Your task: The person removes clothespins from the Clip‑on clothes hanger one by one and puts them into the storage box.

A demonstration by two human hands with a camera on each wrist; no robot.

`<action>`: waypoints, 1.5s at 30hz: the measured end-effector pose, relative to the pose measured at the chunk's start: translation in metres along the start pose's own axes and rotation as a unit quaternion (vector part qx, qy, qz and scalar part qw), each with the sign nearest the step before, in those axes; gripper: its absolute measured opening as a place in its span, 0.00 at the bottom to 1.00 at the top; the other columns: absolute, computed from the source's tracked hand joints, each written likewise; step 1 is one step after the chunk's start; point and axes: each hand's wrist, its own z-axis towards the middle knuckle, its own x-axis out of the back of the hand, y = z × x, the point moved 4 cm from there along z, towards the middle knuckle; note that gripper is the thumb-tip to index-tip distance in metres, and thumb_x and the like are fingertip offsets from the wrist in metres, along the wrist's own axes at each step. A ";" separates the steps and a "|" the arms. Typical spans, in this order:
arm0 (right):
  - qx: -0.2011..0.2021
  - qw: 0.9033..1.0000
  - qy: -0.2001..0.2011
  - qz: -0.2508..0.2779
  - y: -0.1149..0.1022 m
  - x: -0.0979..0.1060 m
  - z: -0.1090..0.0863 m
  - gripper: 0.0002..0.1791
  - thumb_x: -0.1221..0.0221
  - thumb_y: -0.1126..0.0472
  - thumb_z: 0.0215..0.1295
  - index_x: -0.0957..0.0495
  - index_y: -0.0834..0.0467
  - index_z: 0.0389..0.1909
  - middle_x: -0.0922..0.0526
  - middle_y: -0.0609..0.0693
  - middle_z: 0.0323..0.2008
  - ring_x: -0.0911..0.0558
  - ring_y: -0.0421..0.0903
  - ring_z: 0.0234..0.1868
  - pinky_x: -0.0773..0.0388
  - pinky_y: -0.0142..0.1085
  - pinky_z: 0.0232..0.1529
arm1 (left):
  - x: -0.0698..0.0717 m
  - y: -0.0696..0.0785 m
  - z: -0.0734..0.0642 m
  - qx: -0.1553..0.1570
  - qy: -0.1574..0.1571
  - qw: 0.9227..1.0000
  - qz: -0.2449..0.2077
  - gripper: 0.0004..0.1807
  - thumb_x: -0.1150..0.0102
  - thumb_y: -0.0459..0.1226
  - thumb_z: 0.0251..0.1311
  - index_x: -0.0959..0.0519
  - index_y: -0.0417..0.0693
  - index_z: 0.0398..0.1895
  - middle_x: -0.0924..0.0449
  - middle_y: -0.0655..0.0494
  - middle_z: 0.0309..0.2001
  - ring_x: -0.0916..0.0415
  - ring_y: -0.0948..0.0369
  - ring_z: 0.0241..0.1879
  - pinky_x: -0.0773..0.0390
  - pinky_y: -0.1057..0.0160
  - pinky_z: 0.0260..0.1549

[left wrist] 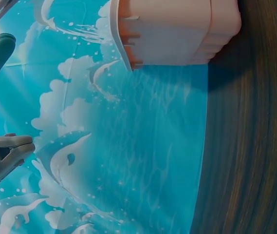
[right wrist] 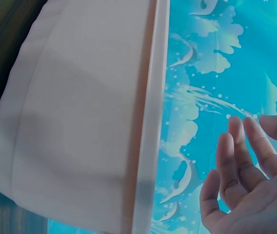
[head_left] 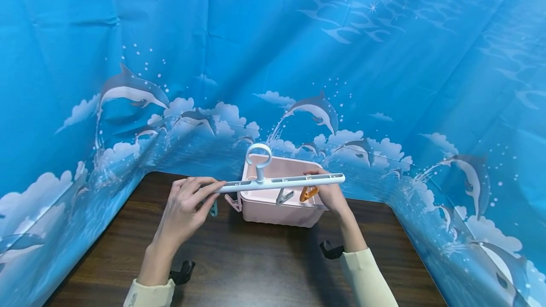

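Above the pink tub [head_left: 277, 207] on the bench [head_left: 256, 264], a white clip hanger [head_left: 281, 183] lies level. The left hand [head_left: 185, 210] pinches its left end with curled fingers; the right hand [head_left: 330, 195] is at its right end, fingers loosely spread. An orange clip [head_left: 308, 194] and a grey clip [head_left: 283, 196] dangle over the tub.

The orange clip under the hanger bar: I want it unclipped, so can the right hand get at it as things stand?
Probably yes. The right hand sits at the bar's right end, right beside the orange clip, with nothing visible between them.
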 end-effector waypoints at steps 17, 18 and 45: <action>-0.016 0.993 0.044 0.104 -0.009 0.005 -0.019 0.18 0.45 0.52 0.85 0.16 0.62 0.57 0.12 0.62 0.52 0.14 0.56 0.59 0.19 0.56 0.66 | 0.003 -0.001 0.000 0.009 0.000 1.000 0.009 0.28 0.54 0.58 0.81 0.12 0.54 0.62 0.12 0.51 0.53 0.19 0.51 0.52 0.33 0.43 0.58; -0.020 0.993 0.044 0.107 -0.009 0.005 -0.021 0.18 0.45 0.53 0.86 0.17 0.62 0.58 0.13 0.64 0.53 0.14 0.55 0.59 0.19 0.55 0.66 | 0.003 -0.001 0.000 0.008 0.001 1.000 0.011 0.28 0.54 0.58 0.81 0.12 0.54 0.62 0.12 0.51 0.53 0.20 0.51 0.52 0.33 0.43 0.58; 0.141 0.947 -0.087 0.276 -0.015 -0.014 -0.041 0.19 0.49 0.67 0.81 0.24 0.58 0.67 0.12 0.45 0.55 0.14 0.39 0.55 0.18 0.32 0.55 | 0.008 -0.002 0.001 0.019 0.002 1.000 0.014 0.29 0.55 0.59 0.81 0.12 0.54 0.62 0.12 0.50 0.54 0.21 0.52 0.53 0.33 0.44 0.58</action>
